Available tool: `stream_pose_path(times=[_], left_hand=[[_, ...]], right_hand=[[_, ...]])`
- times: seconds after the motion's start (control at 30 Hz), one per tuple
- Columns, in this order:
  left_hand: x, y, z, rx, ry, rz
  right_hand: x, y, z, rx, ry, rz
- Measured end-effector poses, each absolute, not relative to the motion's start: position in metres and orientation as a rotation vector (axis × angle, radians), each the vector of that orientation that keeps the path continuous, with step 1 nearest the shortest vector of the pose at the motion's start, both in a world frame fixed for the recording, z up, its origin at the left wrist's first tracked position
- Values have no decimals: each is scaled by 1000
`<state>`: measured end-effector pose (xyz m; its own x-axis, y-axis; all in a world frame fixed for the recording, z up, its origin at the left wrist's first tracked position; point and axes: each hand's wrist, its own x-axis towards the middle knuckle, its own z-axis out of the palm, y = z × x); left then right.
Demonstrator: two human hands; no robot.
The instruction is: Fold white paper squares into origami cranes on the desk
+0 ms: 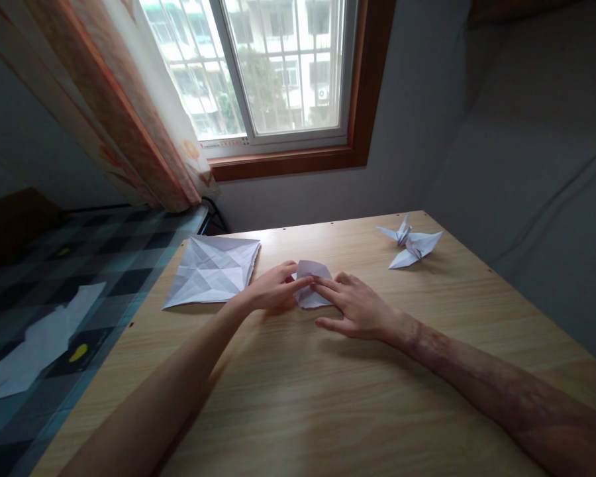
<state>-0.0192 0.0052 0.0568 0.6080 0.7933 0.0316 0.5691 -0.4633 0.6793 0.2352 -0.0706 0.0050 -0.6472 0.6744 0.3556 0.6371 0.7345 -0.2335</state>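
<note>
A small folded sheet of white paper [314, 267] lies on the wooden table between my two hands, its upper flap raised. My left hand [274, 285] grips the paper's left edge, with thumb and fingers closed about it. From the right, my right hand [353, 305] reaches over with fingertips pressing on the middle of the paper; its fingers are stretched out and the thumb stands apart. Part of the paper is hidden under the fingers.
Creased square sheets [213, 271] lie at the table's left back. Two folded paper cranes [411, 244] stand at the right back. Left of the table [298, 397], paper scraps [44, 344] lie on a checked bedspread [10, 265]. A window [288, 73] and curtain [114, 99] are behind.
</note>
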Motion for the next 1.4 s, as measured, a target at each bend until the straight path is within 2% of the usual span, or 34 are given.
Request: stream_pose_path(times=[0.13, 0.37, 0.87, 1.1, 1.4], left_hand=[[-21, 12, 53, 2105, 975, 434], [-26, 19, 38, 1931, 1135, 551], [-38, 22, 53, 1802, 1126, 704], [-31, 14, 58, 1780, 1089, 504], [-19, 9, 42, 1847, 1102, 502]], right_hand=[[234, -71, 3, -1024, -2519, 104], [235, -74, 8, -975, -2544, 90], [247, -75, 8, -866, -2550, 55], [246, -76, 9, -878, -2532, 84], [245, -77, 13, -860, -2532, 50]])
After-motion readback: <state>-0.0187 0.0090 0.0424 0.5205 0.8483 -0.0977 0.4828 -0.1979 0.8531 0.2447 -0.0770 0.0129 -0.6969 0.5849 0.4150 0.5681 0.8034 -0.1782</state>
